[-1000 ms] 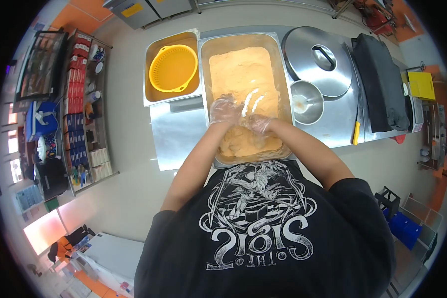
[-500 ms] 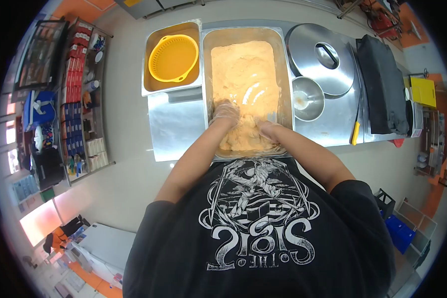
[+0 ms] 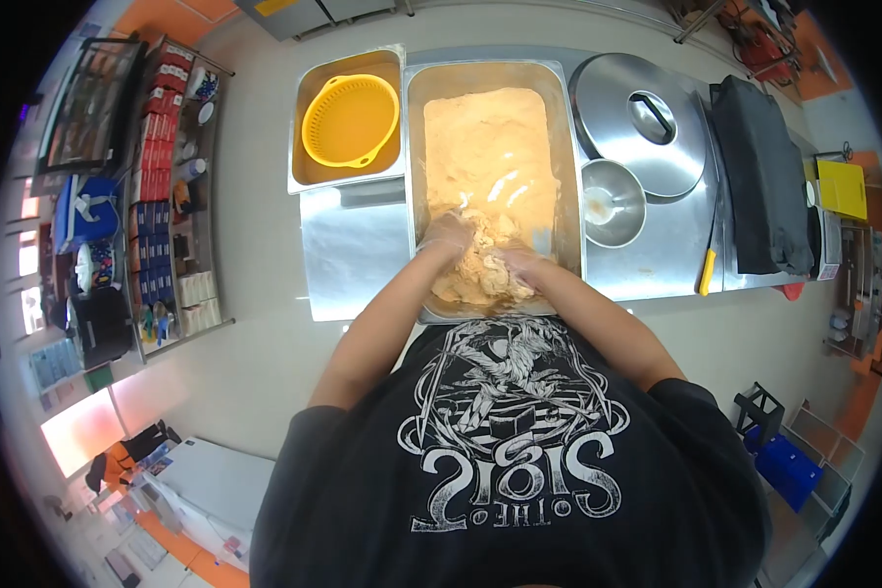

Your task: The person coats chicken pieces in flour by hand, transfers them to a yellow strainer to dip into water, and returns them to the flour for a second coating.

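A deep steel pan [image 3: 415,147] holds a bed of pale orange breading flour [image 3: 485,137]. Near its front end lies a heap of lumpy flour-coated pieces [image 3: 495,240], whose kind I cannot make out under the coating. My left hand [image 3: 448,236], in a clear plastic glove, curls around the left side of the heap. From the right, my right hand [image 3: 519,265], also gloved, closes on more of the coated pieces. Some fingers of both hands are hidden in the lumps and flour.
Left of the pan, a yellow colander [image 3: 351,122] sits in a smaller steel pan [image 3: 299,174]. To the right are a steel bowl [image 3: 629,218], a large round lid [image 3: 691,162], a yellow-handled knife [image 3: 708,272] and a folded black cloth [image 3: 759,176] on the steel table [image 3: 358,255].
My hands have gathered and lifted the coated pieces, so a bigger lumpy heap shows between them. The whole view has shifted slightly right and down.
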The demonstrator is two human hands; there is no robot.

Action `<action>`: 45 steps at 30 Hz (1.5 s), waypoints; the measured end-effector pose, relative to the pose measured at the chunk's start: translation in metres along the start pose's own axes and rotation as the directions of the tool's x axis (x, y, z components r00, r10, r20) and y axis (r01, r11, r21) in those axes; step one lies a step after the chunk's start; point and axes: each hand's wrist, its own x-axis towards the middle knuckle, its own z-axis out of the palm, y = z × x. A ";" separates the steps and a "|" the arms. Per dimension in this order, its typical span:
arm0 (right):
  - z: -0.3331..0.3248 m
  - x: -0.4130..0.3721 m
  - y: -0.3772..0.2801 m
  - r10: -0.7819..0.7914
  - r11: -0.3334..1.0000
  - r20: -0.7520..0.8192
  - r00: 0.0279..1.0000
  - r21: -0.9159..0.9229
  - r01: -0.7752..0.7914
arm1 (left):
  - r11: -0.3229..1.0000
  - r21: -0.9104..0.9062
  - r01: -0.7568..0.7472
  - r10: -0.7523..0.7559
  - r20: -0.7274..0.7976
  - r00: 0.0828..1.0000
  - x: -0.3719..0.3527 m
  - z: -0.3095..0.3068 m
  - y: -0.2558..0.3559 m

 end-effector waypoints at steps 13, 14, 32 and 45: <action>-0.003 -0.028 -0.074 -0.534 0.494 -0.103 0.839 -0.843 0.211 | 0.682 0.594 -0.427 0.443 0.128 0.887 -0.029 0.000 -0.016; -0.008 -0.025 -0.083 -0.497 0.521 -0.246 0.832 -0.852 0.059 | 0.680 0.595 -0.427 0.444 0.128 0.887 -0.037 -0.013 -0.008; -0.049 0.024 -0.022 -0.160 -0.163 -0.069 0.985 -0.982 -0.096 | 0.846 0.477 -0.239 0.170 0.185 0.968 0.013 0.028 0.001; -0.083 0.116 0.079 0.151 0.981 -0.159 0.976 -0.100 -0.168 | 0.860 -0.383 0.338 -0.166 0.417 0.894 -0.008 0.054 -0.011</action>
